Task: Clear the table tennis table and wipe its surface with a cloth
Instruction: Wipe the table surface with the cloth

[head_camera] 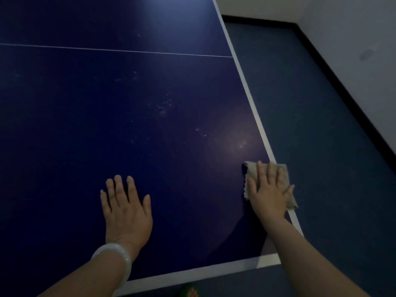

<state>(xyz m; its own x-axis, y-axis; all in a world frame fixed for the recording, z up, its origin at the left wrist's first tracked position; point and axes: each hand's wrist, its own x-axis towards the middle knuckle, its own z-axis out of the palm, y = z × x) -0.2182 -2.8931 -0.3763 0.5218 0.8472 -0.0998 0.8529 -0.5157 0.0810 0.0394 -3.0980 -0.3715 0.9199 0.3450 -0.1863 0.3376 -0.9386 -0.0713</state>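
— While the right hand [270,189] lies flat, fingers spread and straight, pressing the cloth [250,168] onto the table tennis table [128,125], where exactly does that cloth sit?

— Right at the table's right-hand edge, near the close corner. It covers the white edge line [248,91] there, and one corner of it hangs out past the table over the floor [321,103]. The hand presses rather than pinches; no finger curls round the fabric as far as the view shows.

— And the left hand [126,209]?

— Palm down on the bare blue surface, fingers straight and slightly apart, holding nothing (it looks like a brace for leaning in). A pale bangle [115,257] sits on that wrist.

— So how far along would the person be judged?

— The clearing part appears done: no bats, balls or net show on the stretch of table in view. The wiping looks only partly finished. Pale specks and smudges [162,108] are scattered over the middle of the surface, ahead of both hands, and fainter ones lie beyond the thin white centre line [107,49].

— What is left, then?

— By that reckoning, most of the visible surface, from the near corner out across the speckled middle. How much of the table out of view is clean cannot be told.
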